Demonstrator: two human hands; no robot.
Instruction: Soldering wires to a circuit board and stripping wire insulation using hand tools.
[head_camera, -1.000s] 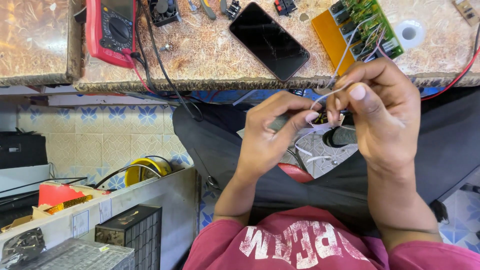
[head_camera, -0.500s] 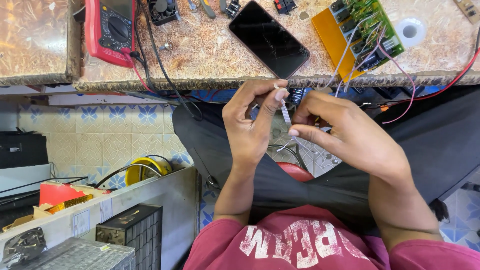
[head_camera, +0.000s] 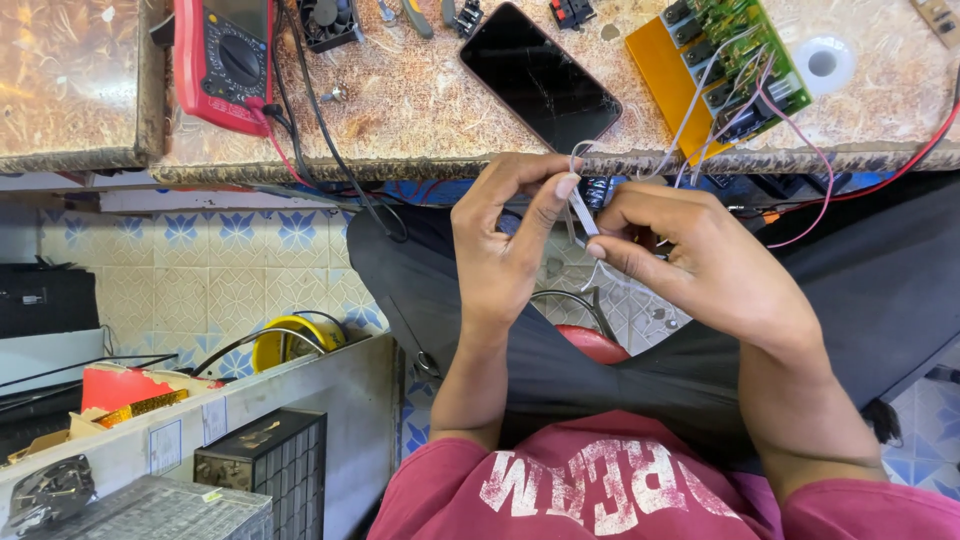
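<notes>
From my head view, my left hand (head_camera: 505, 250) and right hand (head_camera: 700, 265) meet just below the counter (head_camera: 430, 110) edge — the fingers of both pinched shut on thin white wires (head_camera: 583, 212) that run up to the green circuit board (head_camera: 735, 60) beside the dark phone (head_camera: 540, 75).

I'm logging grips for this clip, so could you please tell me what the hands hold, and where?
Both hands pinch thin white wires: the left hand near their upper end, the right hand just below, between thumb and forefinger.
</notes>
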